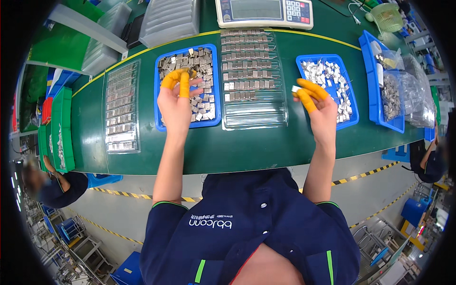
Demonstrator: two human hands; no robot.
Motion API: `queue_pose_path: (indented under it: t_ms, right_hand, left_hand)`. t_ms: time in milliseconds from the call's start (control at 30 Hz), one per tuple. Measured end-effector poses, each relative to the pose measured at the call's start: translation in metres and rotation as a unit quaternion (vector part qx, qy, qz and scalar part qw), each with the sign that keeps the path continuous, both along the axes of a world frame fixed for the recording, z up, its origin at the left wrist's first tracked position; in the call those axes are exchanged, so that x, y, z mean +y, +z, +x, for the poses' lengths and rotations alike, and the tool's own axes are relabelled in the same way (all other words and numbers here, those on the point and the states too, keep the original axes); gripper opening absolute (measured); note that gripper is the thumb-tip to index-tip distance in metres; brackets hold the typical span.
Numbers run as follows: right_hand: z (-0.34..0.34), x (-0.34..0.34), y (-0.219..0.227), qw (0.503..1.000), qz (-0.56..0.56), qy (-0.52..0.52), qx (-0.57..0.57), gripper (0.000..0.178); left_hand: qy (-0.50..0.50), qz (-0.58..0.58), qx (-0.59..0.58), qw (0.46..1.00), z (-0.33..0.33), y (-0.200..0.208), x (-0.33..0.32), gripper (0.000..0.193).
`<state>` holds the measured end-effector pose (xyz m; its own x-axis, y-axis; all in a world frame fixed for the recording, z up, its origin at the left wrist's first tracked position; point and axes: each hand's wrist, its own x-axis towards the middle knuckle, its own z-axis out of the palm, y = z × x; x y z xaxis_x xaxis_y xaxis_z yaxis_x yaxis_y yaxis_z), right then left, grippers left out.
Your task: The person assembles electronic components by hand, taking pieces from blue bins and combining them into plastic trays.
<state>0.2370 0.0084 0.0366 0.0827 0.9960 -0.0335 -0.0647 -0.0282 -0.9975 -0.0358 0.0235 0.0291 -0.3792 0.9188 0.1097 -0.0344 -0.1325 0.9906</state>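
Observation:
Over the left blue tray (219,85), which is filled with small silvery metal connector pieces (205,107), is my left hand (175,102). Yellow finger cots cover its thumb and a finger, which pinch a small dark metal piece (192,74). My right hand (320,107), also in yellow finger cots, grips a small white-faced connector piece (295,89) at the left edge of the right blue tray (352,95). That tray holds many white and silver pieces. Between the hands lies a clear plastic blister tray (254,116) with several rows of metal connectors in its upper part.
A filled blister tray (122,104) lies at the left. Behind are a scale (263,14) and stacked clear trays (171,21). Green bins (61,128) stand at the far left, a blue bin (375,104) with bagged parts at the right. People sit at both sides.

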Motion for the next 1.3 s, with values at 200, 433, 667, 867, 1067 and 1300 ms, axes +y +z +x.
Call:
queue_pose_path:
  t_ms: [200, 433, 667, 867, 1067, 1300]
  right_hand:
    - [-0.048, 0.004, 0.014, 0.997, 0.038, 0.073, 0.013, 0.02]
    - [-0.061, -0.012, 0.004, 0.992, 0.057, 0.102, -0.05, 0.022]
    - [-0.046, -0.017, 0.01, 0.979, 0.097, 0.11, -0.142, 0.018]
    - [-0.037, -0.024, 0.021, 0.96, 0.132, 0.153, -0.194, 0.019]
    - [-0.036, -0.026, 0.018, 0.975, 0.058, 0.185, -0.105, 0.024]
    - [-0.037, -0.026, -0.003, 0.943, 0.038, 0.314, 0.109, 0.035]
  left_hand:
    - [-0.148, -0.041, -0.081, 0.985, 0.029, 0.008, -0.03, 0.022]
    - [-0.186, -0.08, -0.139, 0.969, 0.047, 0.01, -0.043, 0.03]
    - [-0.185, -0.085, -0.107, 0.973, 0.047, 0.005, -0.043, 0.036]
    - [-0.227, -0.112, -0.119, 0.96, 0.046, 0.006, -0.045, 0.036]
    - [-0.266, -0.094, -0.125, 0.951, 0.047, 0.013, -0.046, 0.038]
    - [-0.364, -0.171, -0.283, 0.871, 0.044, 0.013, -0.048, 0.037]
